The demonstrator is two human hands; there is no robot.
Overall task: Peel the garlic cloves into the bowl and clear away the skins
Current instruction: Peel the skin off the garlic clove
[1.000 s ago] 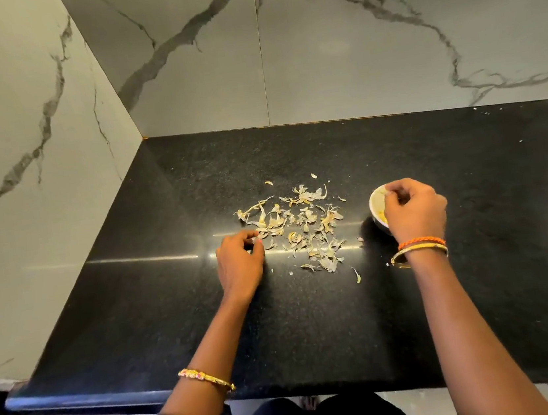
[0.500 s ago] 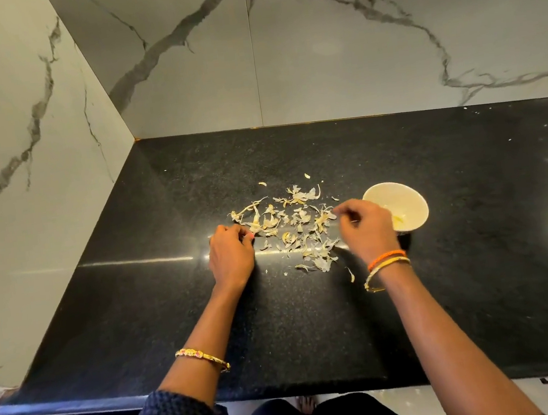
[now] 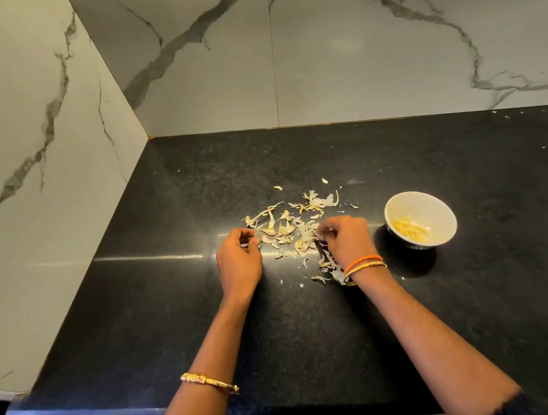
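Dry garlic skins (image 3: 285, 228) lie scattered in a loose pile on the black counter (image 3: 314, 323). My left hand (image 3: 239, 263) sits at the pile's left edge, fingers curled and fingertips pinched among the skins. At the right side of the pile, my right hand (image 3: 347, 239) curls its fingers into the skins, with more skins lying under its wrist. A small white bowl (image 3: 427, 205) stands just right of my right hand. Pale yellow peeled cloves (image 3: 410, 228) lie inside it.
Marble walls close the counter at the back and on the left, meeting in a corner (image 3: 150, 138). The counter's front edge (image 3: 83, 411) runs just below my forearms. A few stray skin flakes (image 3: 277, 188) lie behind the pile.
My right hand left the bowl and moved left into the right side of the skin pile. The left hand stayed at the pile's left edge.
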